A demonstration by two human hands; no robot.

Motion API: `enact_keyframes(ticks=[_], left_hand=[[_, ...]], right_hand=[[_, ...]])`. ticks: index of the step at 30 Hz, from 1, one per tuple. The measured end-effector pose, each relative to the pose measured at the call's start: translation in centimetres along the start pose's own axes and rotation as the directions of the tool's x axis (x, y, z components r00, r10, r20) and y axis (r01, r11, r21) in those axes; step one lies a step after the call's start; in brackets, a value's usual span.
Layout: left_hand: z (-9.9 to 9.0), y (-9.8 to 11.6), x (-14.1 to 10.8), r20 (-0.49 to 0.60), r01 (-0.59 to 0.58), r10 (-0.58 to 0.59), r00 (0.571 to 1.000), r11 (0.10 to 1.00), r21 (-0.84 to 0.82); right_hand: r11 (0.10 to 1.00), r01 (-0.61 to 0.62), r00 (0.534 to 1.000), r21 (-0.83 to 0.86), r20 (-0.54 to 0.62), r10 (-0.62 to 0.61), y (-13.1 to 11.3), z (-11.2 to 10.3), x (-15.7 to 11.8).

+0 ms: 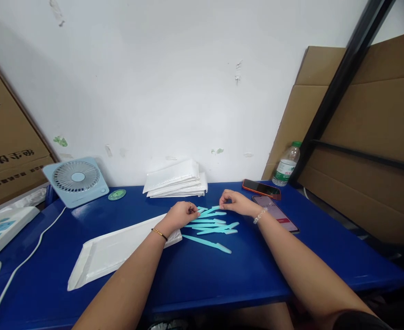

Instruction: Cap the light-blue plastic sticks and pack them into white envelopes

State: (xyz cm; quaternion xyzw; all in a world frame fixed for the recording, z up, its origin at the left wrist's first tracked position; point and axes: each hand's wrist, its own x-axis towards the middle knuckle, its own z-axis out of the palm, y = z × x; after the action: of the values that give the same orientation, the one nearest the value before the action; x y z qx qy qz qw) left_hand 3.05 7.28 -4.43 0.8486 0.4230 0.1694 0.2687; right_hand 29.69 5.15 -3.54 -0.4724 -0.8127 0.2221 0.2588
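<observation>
"Surveying the table [243, 279]: what surrounds the turquoise razors [210, 221]?"

"Left: one fan [78, 177], one envelope [115, 247], partly hidden by the left hand [181, 214]. Far: one envelope stack [174, 179]. Right: two phones [262, 189], one bottle [286, 169]."

"Fingers?"

"Right hand [236, 203]: pinching one razor. Left: nearly closed; grip indeterminable. Razors overlap between; count unclear."

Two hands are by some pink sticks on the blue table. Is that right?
Almost! The sticks aren't pink: the head view shows they're turquoise. The left hand and right hand are by them on the blue table.
</observation>
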Motion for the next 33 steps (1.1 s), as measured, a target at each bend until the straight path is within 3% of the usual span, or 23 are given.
enact_keyframes(ticks=[5,13,18,22,28,33], left_hand=[[0.3,0.6,-0.1,-0.004,-0.035,0.035,0.999,0.999,-0.012],[1.4,2.0,0.1,-0.159,-0.077,0.068,0.985,0.996,-0.052],[1.0,2.0,-0.3,-0.031,-0.065,0.064,0.997,0.998,-0.028],[0.5,1.9,-0.3,-0.055,-0.053,0.057,0.997,0.997,0.064],[0.2,0.7,0.3,-0.157,0.062,-0.042,0.987,0.99,0.125],[0.3,0.5,0.2,-0.202,0.018,0.019,0.979,0.983,0.181]], right_hand=[[0.997,-0.005,1.0,0.08,0.015,0.004,0.0,-0.7,-0.5],[0.992,0.017,0.999,0.122,0.039,-0.021,-2.3,1.0,-0.1],[0.987,-0.029,0.999,0.161,0.026,0.025,-2.7,0.7,-0.4],[0.988,-0.047,0.999,0.145,0.017,0.045,-1.7,0.0,-0.4],[0.98,-0.2,0.979,-0.018,-0.04,0.199,1.8,-0.6,-0.7],[0.966,-0.112,0.994,-0.231,-0.044,0.104,0.6,0.0,-0.6]])
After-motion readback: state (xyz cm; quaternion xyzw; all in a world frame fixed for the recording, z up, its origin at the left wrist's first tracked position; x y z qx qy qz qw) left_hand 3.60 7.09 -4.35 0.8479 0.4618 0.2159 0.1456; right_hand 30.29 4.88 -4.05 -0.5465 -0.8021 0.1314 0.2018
